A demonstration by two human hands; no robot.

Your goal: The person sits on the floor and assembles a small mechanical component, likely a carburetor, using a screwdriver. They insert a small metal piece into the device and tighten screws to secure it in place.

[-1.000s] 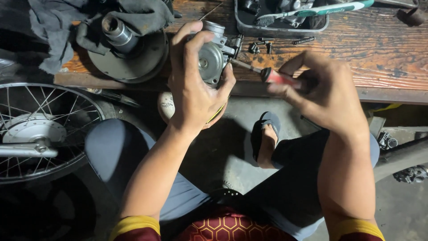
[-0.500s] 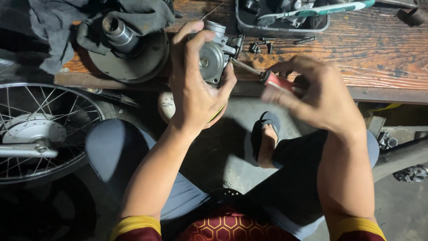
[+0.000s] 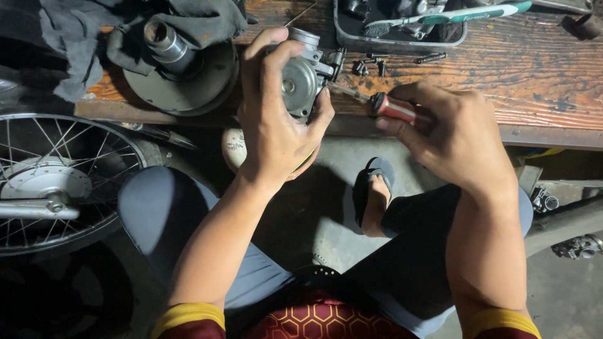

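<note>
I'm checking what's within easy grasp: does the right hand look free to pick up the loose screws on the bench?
Probably not at once: the right hand grips a red-handled screwdriver. The screws lie uncovered just beyond it.

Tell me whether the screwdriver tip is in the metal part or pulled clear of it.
In: the screwdriver, held in the right hand, runs its shaft up to the side of the metal part gripped by the left hand. Exact seating is hidden.
</note>
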